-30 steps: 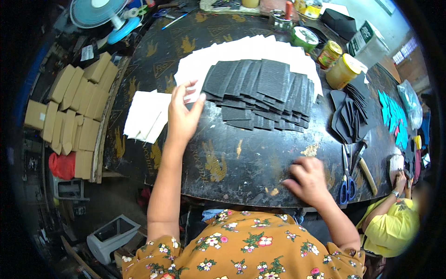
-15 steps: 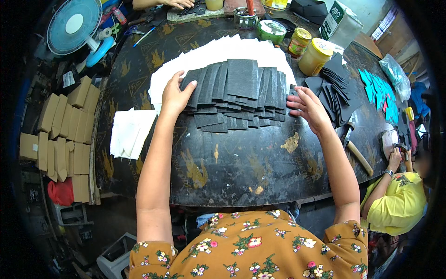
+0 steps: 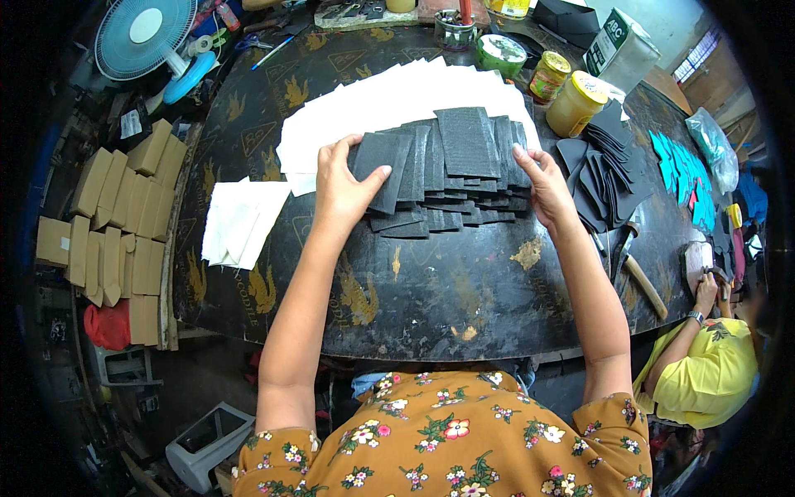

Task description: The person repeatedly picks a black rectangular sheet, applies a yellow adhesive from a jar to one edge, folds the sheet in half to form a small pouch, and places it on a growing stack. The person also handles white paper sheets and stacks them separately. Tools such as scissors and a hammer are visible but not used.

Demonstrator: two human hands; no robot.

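Observation:
Overlapping black rectangular sheet pieces lie in a fanned row on the dark table, with more layers showing beneath along the near side. My left hand grips the row's left end, its thumb on the top face and its fingers around the far edge. At the right end, my right hand holds the pieces with its thumb side up against them; its lower fingers are partly hidden. Behind the row spread many overlapping white sheets. Another small stack of white sheets sits left of my left forearm.
Right of the row are curved black cut pieces and a hammer. Jars, including a yellow one, and a metal can stand behind. Teal pieces lie farther right, near a co-worker in yellow. A fan stands far left.
Both hands have closed in on the row's ends. The left end pieces have shifted rightward and tilted, and the right hand's fingers have come onto the right end.

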